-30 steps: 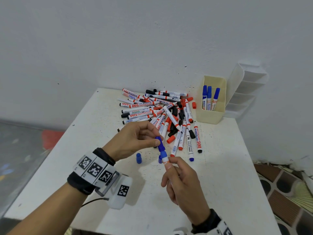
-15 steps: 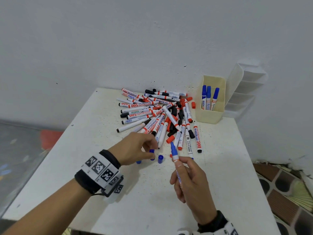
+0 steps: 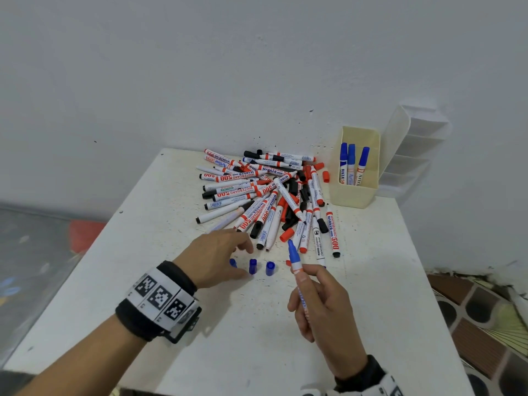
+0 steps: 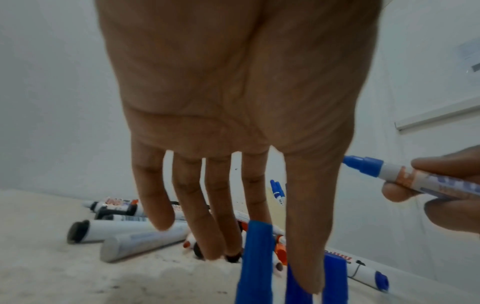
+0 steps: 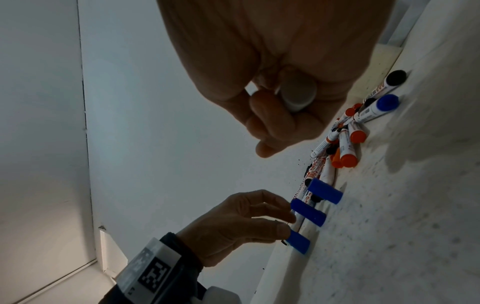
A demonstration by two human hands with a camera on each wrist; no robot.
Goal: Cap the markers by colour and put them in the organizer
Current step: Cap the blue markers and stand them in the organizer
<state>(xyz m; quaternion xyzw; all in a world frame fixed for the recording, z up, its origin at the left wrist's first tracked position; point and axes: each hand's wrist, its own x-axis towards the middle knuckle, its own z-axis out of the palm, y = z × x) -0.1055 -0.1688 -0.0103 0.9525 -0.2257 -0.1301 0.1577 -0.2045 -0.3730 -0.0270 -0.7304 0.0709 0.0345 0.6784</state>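
Note:
My right hand point(image 3: 321, 302) grips a blue marker point(image 3: 295, 257) by its barrel, its bare stepped blue nose pointing up and away; the same marker point(image 4: 384, 169) shows in the left wrist view, and its butt end point(image 5: 298, 93) in the right wrist view. Three loose blue caps point(image 3: 253, 266) stand in a row on the white table point(image 3: 371, 295). My left hand point(image 3: 225, 251) hovers over the caps point(image 5: 307, 211) with straight spread fingers point(image 4: 217, 207), holding nothing. The beige organizer point(image 3: 354, 197) at the back right holds three capped blue markers point(image 3: 351, 162).
A pile of red, black and blue markers and loose caps point(image 3: 265, 195) covers the table's back middle, against the wall. White stacked compartments point(image 3: 411, 155) lean beside the beige box. The table's right edge drops to a tiled floor point(image 3: 480, 324).
My left hand drew a blue cap off the marker's nose, stood it on the table between the two others and let go. The right hand kept the marker, shifting slightly right.

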